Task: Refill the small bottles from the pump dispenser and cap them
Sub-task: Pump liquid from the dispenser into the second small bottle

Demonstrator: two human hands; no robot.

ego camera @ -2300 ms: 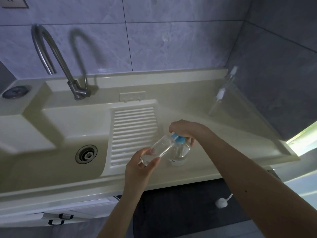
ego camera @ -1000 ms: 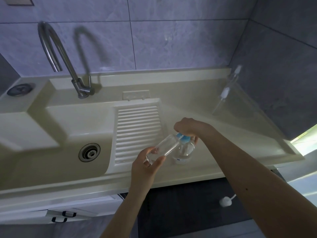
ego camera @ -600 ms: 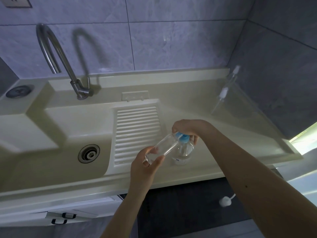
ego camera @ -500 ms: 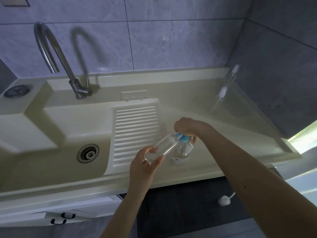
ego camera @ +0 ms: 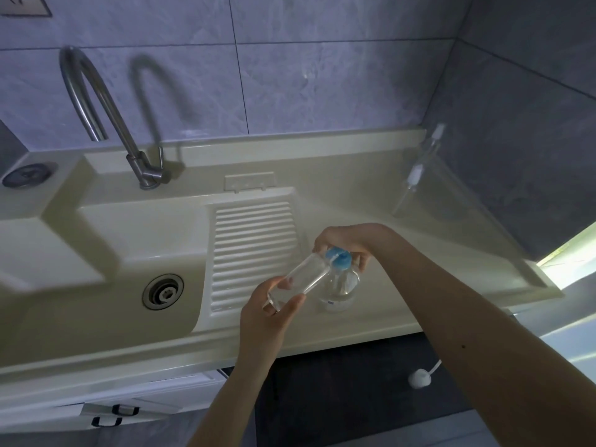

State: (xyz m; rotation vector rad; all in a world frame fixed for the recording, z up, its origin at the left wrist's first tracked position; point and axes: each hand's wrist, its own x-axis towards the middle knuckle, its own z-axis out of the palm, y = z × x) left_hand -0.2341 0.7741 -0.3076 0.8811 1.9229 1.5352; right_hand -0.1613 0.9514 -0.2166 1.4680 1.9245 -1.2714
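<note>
The scene is being lit dimly, with daylight glaring at the right edge. A curved shadow is being cast by the faucet (ego camera: 96, 101) on the tiled wall (ego camera: 322, 75). Straight lines are being bowed at the edges; detail is being softened throughout.

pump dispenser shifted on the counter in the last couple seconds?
No. The dispenser stands just right of the washboard ribs, near the counter's front edge, as before; the small offsets match camera motion.
</note>
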